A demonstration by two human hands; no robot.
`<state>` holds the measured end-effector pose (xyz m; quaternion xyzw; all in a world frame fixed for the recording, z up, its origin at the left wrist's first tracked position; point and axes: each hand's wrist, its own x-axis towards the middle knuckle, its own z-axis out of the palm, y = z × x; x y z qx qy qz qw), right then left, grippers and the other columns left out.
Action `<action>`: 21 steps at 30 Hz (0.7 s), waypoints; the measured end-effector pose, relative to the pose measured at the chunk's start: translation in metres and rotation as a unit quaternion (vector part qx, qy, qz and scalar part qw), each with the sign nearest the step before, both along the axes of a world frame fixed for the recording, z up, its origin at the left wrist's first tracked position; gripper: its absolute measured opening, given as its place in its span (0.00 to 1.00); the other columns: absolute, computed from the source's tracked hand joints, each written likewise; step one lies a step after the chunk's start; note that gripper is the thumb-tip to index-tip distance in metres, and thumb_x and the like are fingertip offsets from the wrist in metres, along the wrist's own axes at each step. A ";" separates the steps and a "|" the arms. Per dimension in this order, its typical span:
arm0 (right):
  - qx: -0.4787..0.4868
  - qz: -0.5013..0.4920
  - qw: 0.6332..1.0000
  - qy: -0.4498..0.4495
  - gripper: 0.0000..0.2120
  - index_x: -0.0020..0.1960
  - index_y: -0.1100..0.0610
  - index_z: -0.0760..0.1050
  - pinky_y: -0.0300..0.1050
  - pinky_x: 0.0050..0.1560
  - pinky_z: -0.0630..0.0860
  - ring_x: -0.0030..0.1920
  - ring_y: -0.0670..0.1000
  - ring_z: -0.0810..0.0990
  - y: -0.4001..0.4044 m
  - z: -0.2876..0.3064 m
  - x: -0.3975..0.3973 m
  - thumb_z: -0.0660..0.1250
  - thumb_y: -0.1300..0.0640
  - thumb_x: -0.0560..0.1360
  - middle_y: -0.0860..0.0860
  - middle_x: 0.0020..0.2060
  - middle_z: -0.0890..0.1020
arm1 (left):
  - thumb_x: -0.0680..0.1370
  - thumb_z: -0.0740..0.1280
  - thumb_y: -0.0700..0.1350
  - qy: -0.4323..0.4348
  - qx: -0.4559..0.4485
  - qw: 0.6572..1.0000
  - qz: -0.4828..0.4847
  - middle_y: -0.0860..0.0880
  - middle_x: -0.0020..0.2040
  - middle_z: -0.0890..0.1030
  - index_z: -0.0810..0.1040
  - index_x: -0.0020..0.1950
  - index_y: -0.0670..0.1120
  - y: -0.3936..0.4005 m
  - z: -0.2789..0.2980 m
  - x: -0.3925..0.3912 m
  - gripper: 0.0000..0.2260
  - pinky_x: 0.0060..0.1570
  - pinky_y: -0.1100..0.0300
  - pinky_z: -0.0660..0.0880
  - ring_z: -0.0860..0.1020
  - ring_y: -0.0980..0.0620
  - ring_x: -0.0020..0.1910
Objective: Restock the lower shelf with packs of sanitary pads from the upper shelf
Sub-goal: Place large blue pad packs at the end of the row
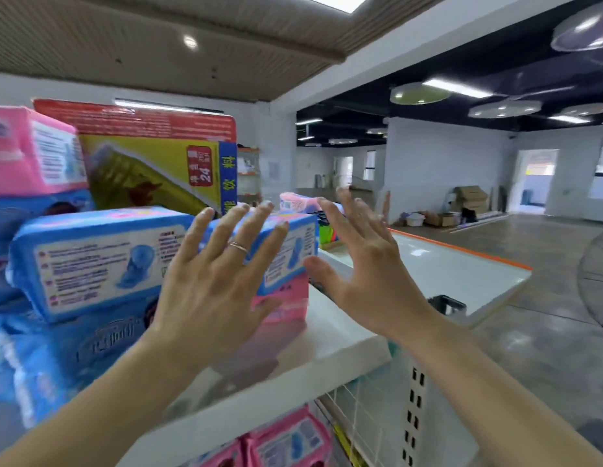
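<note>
Blue and pink packs of sanitary pads are stacked on the white upper shelf. A blue pack lies on its side at the left, and another blue pack rests on a pink pack near the shelf's right end. My left hand is spread flat in front of these packs, fingers apart, holding nothing. My right hand is raised with fingers apart just right of the blue-on-pink stack, empty. Pink packs sit on the lower shelf at the bottom.
A red and yellow carton stands behind the packs. More pink packs and blue packs pile at the left. A white perforated upright holds the shelf's right end. A white counter with orange edge lies beyond.
</note>
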<state>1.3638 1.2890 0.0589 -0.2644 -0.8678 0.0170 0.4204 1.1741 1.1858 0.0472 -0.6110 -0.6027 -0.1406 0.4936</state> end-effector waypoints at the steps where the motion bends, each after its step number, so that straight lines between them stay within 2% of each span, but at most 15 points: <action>1: 0.000 0.010 1.000 0.002 0.36 0.81 0.43 0.51 0.61 0.79 0.51 0.81 0.50 0.44 0.007 -0.003 -0.002 0.60 0.37 0.78 0.44 0.81 0.49 | 0.69 0.75 0.61 0.007 -0.006 1.000 0.013 0.41 0.77 0.67 0.69 0.75 0.44 0.003 -0.002 -0.002 0.40 0.73 0.36 0.58 0.69 0.38 0.74; 3: 0.002 0.031 1.000 0.005 0.37 0.80 0.42 0.50 0.60 0.79 0.51 0.80 0.47 0.44 0.018 -0.008 -0.005 0.58 0.36 0.76 0.41 0.80 0.48 | 0.66 0.78 0.57 0.018 -0.008 0.999 0.033 0.40 0.76 0.68 0.70 0.75 0.44 0.007 -0.004 -0.006 0.41 0.74 0.36 0.58 0.70 0.38 0.72; 6: 0.001 0.062 0.998 0.008 0.38 0.80 0.41 0.47 0.61 0.79 0.52 0.80 0.46 0.44 0.030 -0.016 -0.010 0.54 0.33 0.75 0.41 0.80 0.47 | 0.69 0.76 0.49 0.034 0.022 0.998 0.045 0.41 0.73 0.71 0.71 0.74 0.43 0.009 -0.004 -0.010 0.35 0.73 0.37 0.60 0.73 0.39 0.69; 10: -0.012 0.084 0.996 0.014 0.38 0.80 0.42 0.47 0.59 0.79 0.53 0.80 0.47 0.46 0.033 -0.021 -0.013 0.58 0.36 0.75 0.42 0.81 0.49 | 0.72 0.72 0.42 0.041 0.052 0.997 0.042 0.43 0.67 0.76 0.71 0.73 0.42 0.007 0.001 -0.016 0.29 0.72 0.40 0.63 0.76 0.41 0.64; 12: -0.020 0.096 0.995 0.029 0.39 0.80 0.40 0.45 0.57 0.79 0.54 0.80 0.45 0.45 0.033 -0.022 -0.013 0.54 0.32 0.74 0.40 0.80 0.47 | 0.72 0.69 0.37 0.060 0.063 0.996 0.023 0.43 0.67 0.77 0.71 0.73 0.42 0.002 0.002 -0.018 0.28 0.71 0.40 0.65 0.76 0.40 0.65; 15: -0.077 0.119 0.987 0.077 0.39 0.79 0.35 0.43 0.56 0.78 0.57 0.80 0.42 0.47 0.031 -0.020 -0.008 0.50 0.27 0.71 0.34 0.79 0.48 | 0.73 0.67 0.35 0.072 0.097 0.993 -0.013 0.42 0.67 0.77 0.70 0.73 0.43 -0.008 0.006 -0.019 0.28 0.70 0.41 0.67 0.75 0.39 0.66; 16: -0.112 0.138 0.979 0.101 0.39 0.78 0.33 0.44 0.56 0.78 0.58 0.79 0.41 0.50 0.029 -0.019 -0.007 0.51 0.25 0.71 0.34 0.79 0.51 | 0.73 0.67 0.34 0.075 0.111 0.991 -0.025 0.42 0.68 0.77 0.70 0.72 0.43 -0.012 0.008 -0.019 0.27 0.70 0.41 0.66 0.75 0.40 0.66; 18: -0.191 0.203 0.948 0.157 0.39 0.77 0.31 0.49 0.55 0.75 0.65 0.76 0.42 0.62 0.023 -0.014 -0.004 0.53 0.21 0.69 0.36 0.77 0.62 | 0.74 0.66 0.34 0.088 0.140 0.985 -0.047 0.42 0.69 0.75 0.71 0.71 0.43 -0.018 0.011 -0.018 0.25 0.70 0.42 0.66 0.74 0.40 0.67; 20: -0.260 0.276 0.904 0.199 0.36 0.75 0.30 0.57 0.51 0.68 0.73 0.68 0.40 0.74 0.016 -0.009 -0.003 0.56 0.22 0.69 0.34 0.67 0.75 | 0.75 0.65 0.34 0.108 0.159 0.980 -0.058 0.43 0.69 0.74 0.72 0.69 0.44 -0.024 0.016 -0.018 0.22 0.70 0.42 0.66 0.73 0.41 0.68; 21: -0.294 0.311 0.878 0.213 0.31 0.72 0.29 0.60 0.47 0.62 0.78 0.63 0.39 0.78 0.012 -0.005 -0.003 0.57 0.25 0.71 0.33 0.61 0.80 | 0.76 0.64 0.34 0.113 0.163 0.978 -0.062 0.43 0.68 0.73 0.72 0.69 0.44 -0.027 0.017 -0.018 0.21 0.70 0.42 0.66 0.73 0.41 0.68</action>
